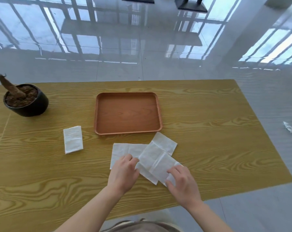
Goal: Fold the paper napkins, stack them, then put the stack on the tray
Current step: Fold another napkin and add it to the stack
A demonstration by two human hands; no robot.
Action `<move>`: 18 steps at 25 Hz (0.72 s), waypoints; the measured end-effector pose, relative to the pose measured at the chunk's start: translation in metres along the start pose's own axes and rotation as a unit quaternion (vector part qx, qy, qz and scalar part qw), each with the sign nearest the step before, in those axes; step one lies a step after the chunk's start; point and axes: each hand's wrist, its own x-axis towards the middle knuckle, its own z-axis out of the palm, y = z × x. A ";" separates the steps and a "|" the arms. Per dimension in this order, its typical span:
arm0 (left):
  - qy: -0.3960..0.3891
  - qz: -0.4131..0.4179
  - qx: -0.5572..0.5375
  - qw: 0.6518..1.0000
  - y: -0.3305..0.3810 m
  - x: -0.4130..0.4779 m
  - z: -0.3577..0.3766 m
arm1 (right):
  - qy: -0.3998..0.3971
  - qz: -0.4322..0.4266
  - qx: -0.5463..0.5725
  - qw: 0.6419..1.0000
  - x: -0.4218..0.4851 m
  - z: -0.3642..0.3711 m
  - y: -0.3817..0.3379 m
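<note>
A brown tray (127, 131) lies empty in the middle of the wooden table. Just in front of it, several white paper napkins overlap in a loose pile: a flat one (125, 150) at the left, a tilted one (156, 162) on top, another (165, 142) poking out behind. My left hand (124, 173) pinches the left edge of the tilted napkin. My right hand (182, 181) grips its near right corner. A folded napkin (73, 139) lies apart, to the left of the tray.
A black pot (27, 102) with soil and a brown stump stands at the table's far left. The table's right edge (262, 131) runs close to the napkins. A crumpled white scrap (288, 127) lies on the glossy floor to the right.
</note>
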 end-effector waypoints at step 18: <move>0.006 -0.216 -0.130 0.968 0.039 0.034 0.019 | 0.063 -0.087 -0.046 0.993 -0.014 -0.001 0.024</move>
